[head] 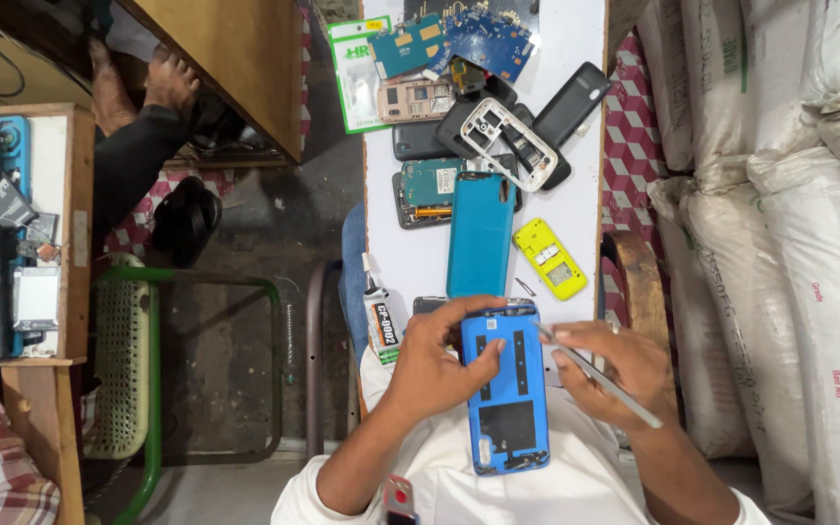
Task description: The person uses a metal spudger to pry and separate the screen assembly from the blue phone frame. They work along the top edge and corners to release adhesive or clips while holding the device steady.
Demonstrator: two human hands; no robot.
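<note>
While clamped in the left hand, blue phone back cover held inner face up, thumb across its middle, fingers wrapped behind its left edge; positioned at the near edge of the white table, over the lap. Right hand closed around thin metal tool, tip set against the cover's upper right edge.

Handling note, as judgement: keep the tool shallow along the rim, steady the cover with the thumb, avoid levering hard against the thin plastic or gouging the dark adhesive patches.

Adjacent, outward:
- Small glue tube, at the table's left edge, just beside the left hand.
- Teal phone back panel, mid-table, directly beyond the held cover.
- Yellow keypad-phone shell, toward the right edge, near the right hand.
- Cluster of dark handset bodies with a white inner frame, further up.
- Blue circuit boards, at the far end.
- Green-backed blister pack, far left edge.

Obstruction: teal panel and yellow shell crowding the working space just ahead of the hands; little bare table left close by for setting the cover down. White sacks stacked right of the table; green-framed chair on the left.
</note>
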